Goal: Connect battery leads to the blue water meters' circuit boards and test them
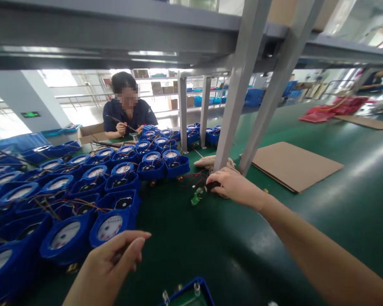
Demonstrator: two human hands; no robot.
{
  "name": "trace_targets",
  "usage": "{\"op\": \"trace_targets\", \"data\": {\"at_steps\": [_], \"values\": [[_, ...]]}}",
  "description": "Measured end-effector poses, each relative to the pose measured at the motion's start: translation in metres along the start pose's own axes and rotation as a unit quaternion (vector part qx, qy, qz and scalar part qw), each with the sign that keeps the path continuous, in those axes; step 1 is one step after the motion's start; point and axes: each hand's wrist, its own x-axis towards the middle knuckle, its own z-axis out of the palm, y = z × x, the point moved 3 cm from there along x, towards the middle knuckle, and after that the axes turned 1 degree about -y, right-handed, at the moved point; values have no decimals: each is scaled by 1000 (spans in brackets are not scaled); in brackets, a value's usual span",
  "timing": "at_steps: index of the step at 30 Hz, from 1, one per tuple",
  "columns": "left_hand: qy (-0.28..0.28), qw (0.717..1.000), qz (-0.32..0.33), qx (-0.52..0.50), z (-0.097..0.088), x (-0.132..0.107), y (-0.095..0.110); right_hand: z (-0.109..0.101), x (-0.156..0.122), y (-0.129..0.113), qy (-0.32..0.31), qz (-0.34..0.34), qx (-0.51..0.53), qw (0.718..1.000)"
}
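Note:
My right hand (232,187) reaches to the base of a metal post, its fingers closed on a small black piece (212,185) whose kind I cannot make out. Just left of those fingers is a small green circuit board (197,196), with thin red wires (194,179) behind it. My left hand (110,263) hovers beside the nearest blue-cased water meters (110,227); its thumb and index finger are apart, the other fingers loosely curled, with nothing visible in them. Below, cut off by the frame, is a blue case (201,284) with clear posts and green inside.
Rows of blue meters with loose wires fill the left of the green table (249,250). Grey posts (234,89) hold a shelf (115,38) overhead. A pale cloth (207,161) lies behind my right hand, cardboard (296,165) beyond. Opposite, a person (129,110) holds a thin tool.

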Motion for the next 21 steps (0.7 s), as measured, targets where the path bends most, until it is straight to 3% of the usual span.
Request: {"op": "trace_targets", "data": {"at_steps": [3, 6, 10, 14, 17, 18, 21], "values": [[-74, 997, 10, 4, 19, 31, 1, -15, -3, -15, 1, 13, 189, 982], [-132, 989, 21, -56, 44, 48, 2, -7, -5, -40, 1, 3, 384, 923], [-114, 980, 42, -158, 65, 55, 0, 27, -6, -84, 2, 21, 518, 855], [-95, 981, 48, -162, 64, 59, -10, 40, -10, -108, -16, -12, 537, 844], [-68, 975, -16, -210, 52, 62, -16, 30, -9, -92, -66, -39, 542, 837], [-50, 967, -45, -245, 46, 62, -17, 27, -7, -80, -55, -30, 532, 844], [26, 936, -94, -339, 26, 58, -13, 26, 4, -33, 49, 46, 430, 900]]}}
